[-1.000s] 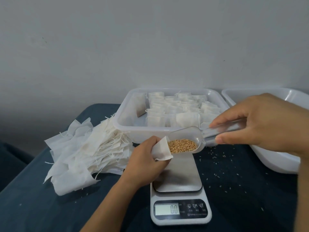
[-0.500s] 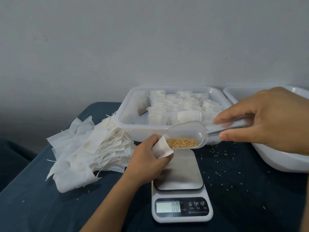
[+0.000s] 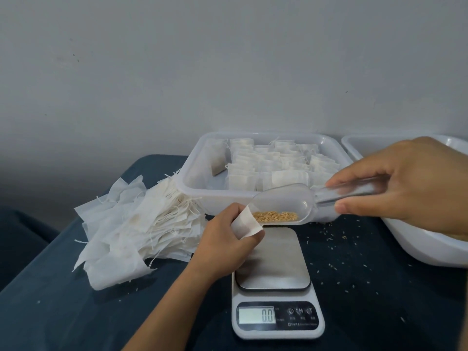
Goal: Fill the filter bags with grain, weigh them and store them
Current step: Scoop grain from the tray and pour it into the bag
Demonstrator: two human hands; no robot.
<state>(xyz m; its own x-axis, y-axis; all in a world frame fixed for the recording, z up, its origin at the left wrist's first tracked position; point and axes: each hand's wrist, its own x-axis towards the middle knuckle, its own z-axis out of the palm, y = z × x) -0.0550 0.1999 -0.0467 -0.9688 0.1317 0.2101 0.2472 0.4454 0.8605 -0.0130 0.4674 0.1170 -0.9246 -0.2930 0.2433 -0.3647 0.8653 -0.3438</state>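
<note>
My left hand (image 3: 228,239) grips a small white filter bag (image 3: 247,225) with its mouth turned toward a clear plastic scoop (image 3: 286,206). Golden grain (image 3: 276,216) lies in the scoop's bowl, whose tip touches the bag's mouth. My right hand (image 3: 410,183) pinches the scoop's handle between thumb and fingers. Both are held just above the steel plate of a digital scale (image 3: 274,287), whose display reads 0.0. A clear tub (image 3: 200,188) behind holds several filled bags in rows.
A loose heap of empty filter bags (image 3: 131,229) with strings lies at the left on the dark blue table (image 3: 63,312). A white basin (image 3: 425,249) stands at the right edge under my right hand. Spilled grains (image 3: 339,249) dot the table right of the scale.
The scoop has tipped a little toward the bag and its tip has closed onto the bag's mouth. The grain has slid toward the tip. Both hands stayed nearly in place.
</note>
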